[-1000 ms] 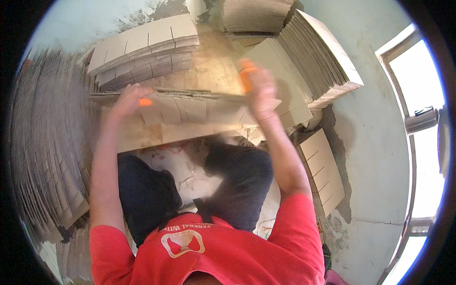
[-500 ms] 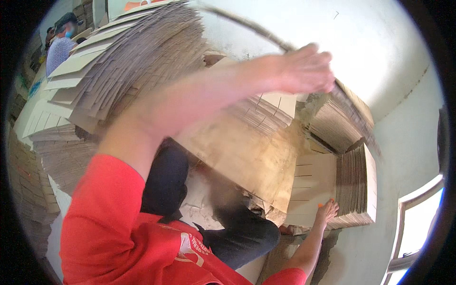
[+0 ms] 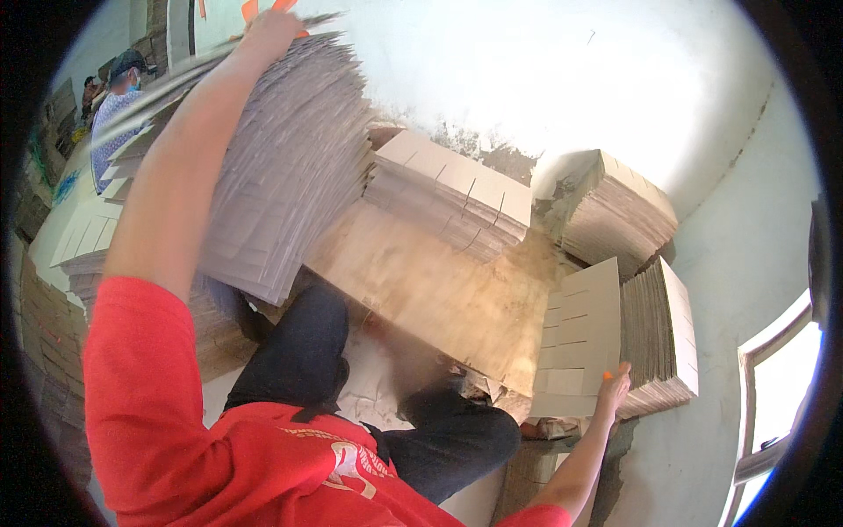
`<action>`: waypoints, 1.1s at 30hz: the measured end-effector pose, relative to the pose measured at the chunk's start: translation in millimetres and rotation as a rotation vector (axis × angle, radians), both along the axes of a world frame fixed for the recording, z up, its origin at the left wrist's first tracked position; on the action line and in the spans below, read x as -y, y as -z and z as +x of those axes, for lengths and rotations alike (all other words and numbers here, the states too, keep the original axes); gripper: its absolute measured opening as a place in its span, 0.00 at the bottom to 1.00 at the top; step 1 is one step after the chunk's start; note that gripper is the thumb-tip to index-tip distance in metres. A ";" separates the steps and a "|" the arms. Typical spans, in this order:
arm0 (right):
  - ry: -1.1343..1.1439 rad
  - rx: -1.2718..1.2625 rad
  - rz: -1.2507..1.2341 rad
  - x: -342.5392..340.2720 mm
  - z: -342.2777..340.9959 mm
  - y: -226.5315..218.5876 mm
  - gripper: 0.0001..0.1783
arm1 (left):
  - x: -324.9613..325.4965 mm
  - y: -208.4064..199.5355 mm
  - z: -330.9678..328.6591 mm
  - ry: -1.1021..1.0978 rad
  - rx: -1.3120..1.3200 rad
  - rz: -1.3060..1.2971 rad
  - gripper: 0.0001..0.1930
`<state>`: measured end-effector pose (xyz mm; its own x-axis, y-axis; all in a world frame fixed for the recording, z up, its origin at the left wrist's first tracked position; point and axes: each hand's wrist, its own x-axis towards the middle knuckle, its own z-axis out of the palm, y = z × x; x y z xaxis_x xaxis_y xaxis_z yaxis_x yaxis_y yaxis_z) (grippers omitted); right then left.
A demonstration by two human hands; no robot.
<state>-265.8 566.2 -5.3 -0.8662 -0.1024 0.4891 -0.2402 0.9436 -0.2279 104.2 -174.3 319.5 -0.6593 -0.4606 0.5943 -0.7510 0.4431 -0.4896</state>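
Observation:
At the upper left my left hand (image 3: 270,35) is at the top of a tall, leaning stack of cardboard sheets (image 3: 285,158). Its orange-tipped fingers are closed on the edge of a cardboard sheet (image 3: 167,95), which is blurred by motion. Low on the right, my right hand (image 3: 616,388) grips the near edge of a slotted cardboard sheet (image 3: 575,338), an orange cover showing on one digit. That sheet leans on a bundle of upright slotted cardboard (image 3: 648,338). Fingers behind its edge are partly hidden.
A worn wooden board (image 3: 430,290) lies before my legs. Behind it is a low slotted cardboard stack (image 3: 457,189), with another cardboard stack (image 3: 619,211) in the wall corner. A window (image 3: 773,386) is at right. Far left, a masked person (image 3: 114,110) sits among piled cardboard.
My left hand has swung from the right, over the board, up to the tall stack at the upper left. My right hand stays low right, and the slotted sheet there has tilted slightly.

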 end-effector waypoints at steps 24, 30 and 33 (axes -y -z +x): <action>-0.616 -0.106 -1.453 218.1 97.5 -57.8 0.09 | -82.1 67.2 -156.7 0.483 -0.125 0.346 0.09; -0.286 0.190 -1.287 253.5 97.8 -77.6 0.05 | -64.8 189.4 -240.4 0.683 0.079 0.615 0.17; -0.488 -0.155 -0.894 259.6 77.9 -56.8 0.07 | -74.5 248.8 -283.7 0.780 0.030 0.593 0.23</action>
<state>-187.9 306.6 51.5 -0.7489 0.0302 0.6620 -0.6381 0.2365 -0.7327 -179.5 -99.8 70.7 -0.9167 -0.1080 0.3848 -0.1340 0.9901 -0.0413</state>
